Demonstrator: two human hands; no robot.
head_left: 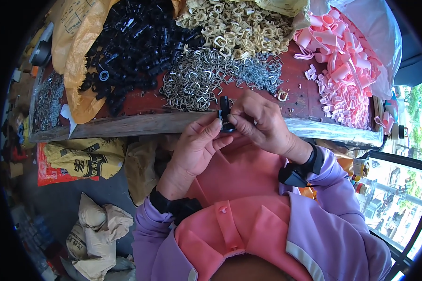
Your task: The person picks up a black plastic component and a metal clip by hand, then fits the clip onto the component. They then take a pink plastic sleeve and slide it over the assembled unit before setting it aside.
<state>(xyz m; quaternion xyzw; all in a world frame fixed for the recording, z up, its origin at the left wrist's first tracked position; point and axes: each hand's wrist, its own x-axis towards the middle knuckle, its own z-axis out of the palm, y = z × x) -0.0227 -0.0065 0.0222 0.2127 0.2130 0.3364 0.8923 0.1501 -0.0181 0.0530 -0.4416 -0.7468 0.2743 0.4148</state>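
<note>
At the table's front edge, a small black plastic fitting (pixel 225 108) with an upright tube and a wider base sits between my two hands. My left hand (pixel 198 140) is closed, its thumb and fingertips gripping the fitting from the left. My right hand (pixel 263 121) pinches against the fitting's right side with thumb and forefinger; those fingertips hide whatever small piece may be between them. Just beyond lies a heap of bent silver metal clips (pixel 192 77). Beside it is a pile of finer metal pieces (pixel 262 72).
On the red tabletop (pixel 297 100), black plastic fittings (pixel 136 42) spill from an orange woven sack (pixel 77 61) at left. Beige plastic rings (pixel 239 28) lie at the back, pink tubes and bits (pixel 342 70) at right. A worn wooden rail (pixel 140 125) edges the table. Paper sacks (pixel 98 229) stand below left.
</note>
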